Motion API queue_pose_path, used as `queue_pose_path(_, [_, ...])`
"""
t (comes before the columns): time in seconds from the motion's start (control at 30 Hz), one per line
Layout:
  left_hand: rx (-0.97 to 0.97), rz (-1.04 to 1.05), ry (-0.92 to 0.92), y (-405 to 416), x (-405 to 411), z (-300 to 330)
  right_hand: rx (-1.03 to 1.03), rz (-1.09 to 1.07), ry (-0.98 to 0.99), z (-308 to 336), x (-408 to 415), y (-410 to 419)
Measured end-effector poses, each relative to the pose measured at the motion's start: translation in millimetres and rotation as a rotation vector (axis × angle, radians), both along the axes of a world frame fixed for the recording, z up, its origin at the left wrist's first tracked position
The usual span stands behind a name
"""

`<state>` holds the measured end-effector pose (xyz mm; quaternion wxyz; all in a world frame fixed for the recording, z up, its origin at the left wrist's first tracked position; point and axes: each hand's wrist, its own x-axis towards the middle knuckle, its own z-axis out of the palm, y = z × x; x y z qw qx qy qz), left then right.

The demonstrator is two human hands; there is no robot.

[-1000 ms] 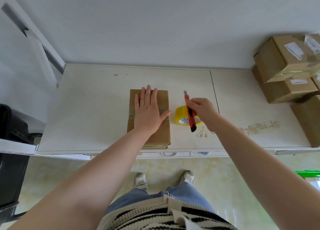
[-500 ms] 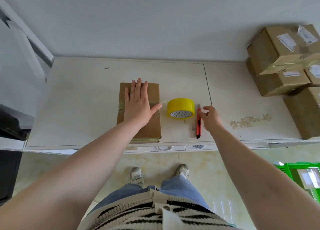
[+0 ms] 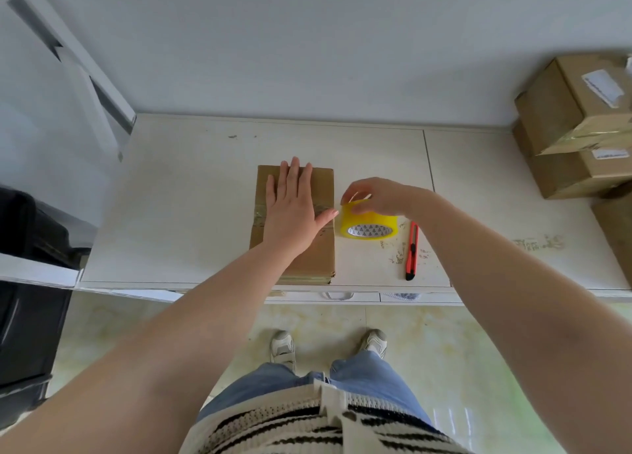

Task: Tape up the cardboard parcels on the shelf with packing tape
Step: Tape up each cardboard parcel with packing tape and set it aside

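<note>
L hand (image 3: pixel 290 211) flat on parcel (image 3: pixel 314 262), R hand (image 3: pixel 376 197) grips tape roll (image 3: pixel 371 223)

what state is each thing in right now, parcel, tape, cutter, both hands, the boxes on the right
parcel: closed, flat on the shelf, a tape strip across it
left hand: flat, pressing the parcel
tape roll: on its edge beside the parcel
right hand: fingers curled on the roll's top
cutter: lying untouched
stacked boxes: closed, taped

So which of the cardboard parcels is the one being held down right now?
The flat parcel at the front middle of the shelf, under the open left hand. The other parcels sit stacked at the far right, untouched.
</note>
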<state>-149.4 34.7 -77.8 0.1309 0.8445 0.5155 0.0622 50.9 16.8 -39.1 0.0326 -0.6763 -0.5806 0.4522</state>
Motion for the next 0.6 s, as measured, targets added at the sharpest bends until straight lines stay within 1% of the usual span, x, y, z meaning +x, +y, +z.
queue_pose_path(0.07, [0.001,0.0,-0.001,0.1,0.0,-0.2,0.04,-0.018,0.042,1.3,2.8,-1.7])
queue_pose_path(0.17, [-0.006,0.001,-0.012,0.4,0.1,-0.4,0.03,-0.04,0.025,2.8,3.1,-3.1])
queue_pose_path(0.3, [-0.002,-0.006,-0.015,-0.5,-0.4,-0.1,0.081,-0.14,-0.011,1.8,2.3,-6.3])
queue_pose_path(0.47, [-0.026,-0.008,-0.009,-0.7,-0.3,1.6,0.142,-0.234,0.003,3.1,-0.7,-20.9])
queue_pose_path(0.6, [-0.059,-0.003,0.01,-0.5,0.4,2.5,0.195,-0.378,0.017,6.6,-0.3,-45.7])
